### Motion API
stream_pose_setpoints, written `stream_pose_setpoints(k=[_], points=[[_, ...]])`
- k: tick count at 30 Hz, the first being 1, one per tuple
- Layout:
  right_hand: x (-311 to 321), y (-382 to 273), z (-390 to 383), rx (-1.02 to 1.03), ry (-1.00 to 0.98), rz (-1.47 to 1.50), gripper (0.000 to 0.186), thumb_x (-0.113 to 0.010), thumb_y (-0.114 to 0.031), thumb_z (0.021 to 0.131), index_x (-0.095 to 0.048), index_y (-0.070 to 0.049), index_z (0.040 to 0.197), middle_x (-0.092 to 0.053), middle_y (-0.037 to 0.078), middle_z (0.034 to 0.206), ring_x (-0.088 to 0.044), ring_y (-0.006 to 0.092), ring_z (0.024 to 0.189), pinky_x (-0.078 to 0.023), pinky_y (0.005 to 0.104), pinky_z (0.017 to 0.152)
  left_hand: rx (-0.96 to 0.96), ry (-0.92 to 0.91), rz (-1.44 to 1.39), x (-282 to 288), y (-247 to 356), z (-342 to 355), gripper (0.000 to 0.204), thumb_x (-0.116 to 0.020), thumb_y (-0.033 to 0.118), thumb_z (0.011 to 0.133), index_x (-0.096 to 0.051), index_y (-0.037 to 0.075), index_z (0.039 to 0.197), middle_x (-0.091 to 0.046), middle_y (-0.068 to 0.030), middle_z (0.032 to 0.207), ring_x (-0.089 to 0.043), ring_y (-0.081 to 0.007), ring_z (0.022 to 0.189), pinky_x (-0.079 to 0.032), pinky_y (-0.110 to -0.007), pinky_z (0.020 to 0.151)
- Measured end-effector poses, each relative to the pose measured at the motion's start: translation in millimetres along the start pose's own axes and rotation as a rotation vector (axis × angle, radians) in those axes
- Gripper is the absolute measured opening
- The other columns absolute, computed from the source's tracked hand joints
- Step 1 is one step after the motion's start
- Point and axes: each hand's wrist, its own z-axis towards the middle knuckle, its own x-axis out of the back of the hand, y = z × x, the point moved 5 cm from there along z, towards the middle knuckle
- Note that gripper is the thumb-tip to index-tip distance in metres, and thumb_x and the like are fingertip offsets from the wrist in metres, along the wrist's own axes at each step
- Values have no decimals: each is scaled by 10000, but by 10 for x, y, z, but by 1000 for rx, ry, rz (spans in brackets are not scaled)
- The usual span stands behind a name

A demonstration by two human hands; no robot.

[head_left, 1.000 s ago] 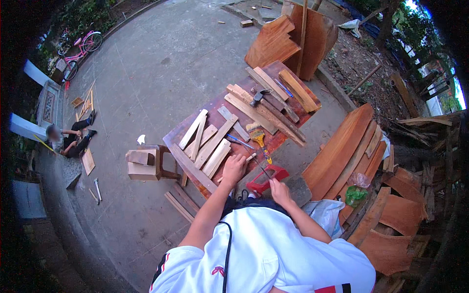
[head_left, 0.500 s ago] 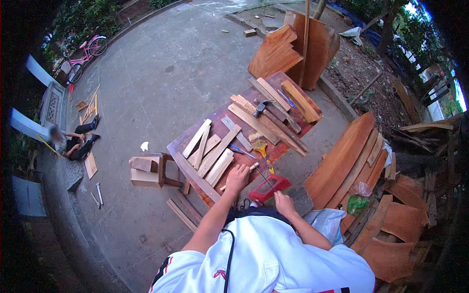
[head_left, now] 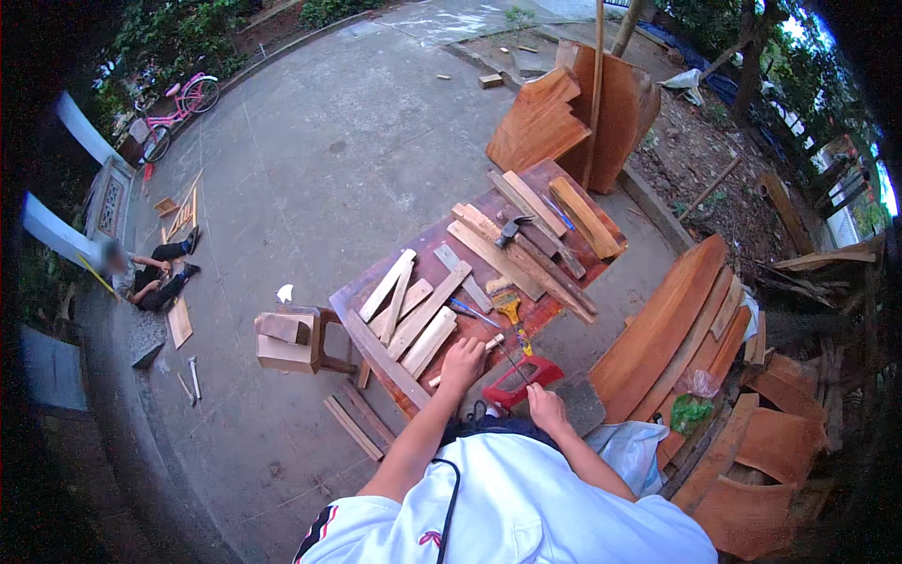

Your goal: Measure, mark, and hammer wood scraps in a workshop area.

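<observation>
My left hand [head_left: 461, 363] is closed around a narrow pale wood strip [head_left: 493, 341] over the front of the low worktable [head_left: 365, 350]. My right hand [head_left: 547, 406] grips the near end of a thin dark metal tool [head_left: 513, 365], whose far end reaches the strip. Just beyond that hand is a red-framed tool [head_left: 542, 369]; whether it joins the thin one is unclear. A yellow-handled brush [head_left: 505, 306], a blue pen [head_left: 474, 314] and loose pale boards [head_left: 427, 343] lie near my hands. Farther back, a hammer [head_left: 515, 230] rests on several longer planks.
A stool [head_left: 329, 343] with cardboard stands left of the table. Another person [head_left: 155, 273] sits at the far left near a pink bicycle [head_left: 174, 113]. Large slabs [head_left: 531, 122] stand behind; long boards [head_left: 658, 329] and plastic bags [head_left: 625, 451] lie right.
The whole scene has slid down and slightly right in the picture as my view shifted. Both hands keep their hold, with the thin tool's far end still at the strip.
</observation>
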Motion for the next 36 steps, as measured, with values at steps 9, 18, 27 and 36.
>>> stream_pose_setpoints(k=[9, 18, 27, 36], points=[[-168, 330, -204, -40, -51, -6, 321, -441, -322, 1039, -600, -44, 1025, -675, 287, 852, -653, 504, 831, -508, 609, 723, -34, 85, -91, 27, 23, -38, 183, -711, 216, 827, -586, 83, 821, -548, -93, 849, -567, -272, 813, -487, -402, 711], [-252, 306, -167, -50, -45, -56, 295, -452, -300, 1035, -603, -50, 991, -664, 289, 806, -651, 502, 800, -513, 592, 685, -61, 71, -98, 57, -9, -199, 308, -719, 274, 832, -613, 44, 1009, -559, -115, 944, -574, -297, 886, -483, -409, 761], [-235, 363, -79, -26, -4, -38, 294, -468, -282, 1032, -597, -23, 984, -662, 296, 816, -642, 509, 805, -493, 605, 697, -151, -126, -6, -148, 30, -349, 652, -581, 213, 841, -442, -1, 1441, -376, -196, 1555, -375, -333, 1447, -314, -452, 1203], [-365, 420, -87, -25, -42, -50, 282, -455, -278, 1039, -588, -31, 1006, -666, 297, 844, -649, 493, 806, -498, 591, 700, -227, -86, -10, -195, -3, -391, 612, -586, 189, 869, -468, -13, 1434, -451, -189, 1517, -397, -327, 1443, -285, -481, 1223]])
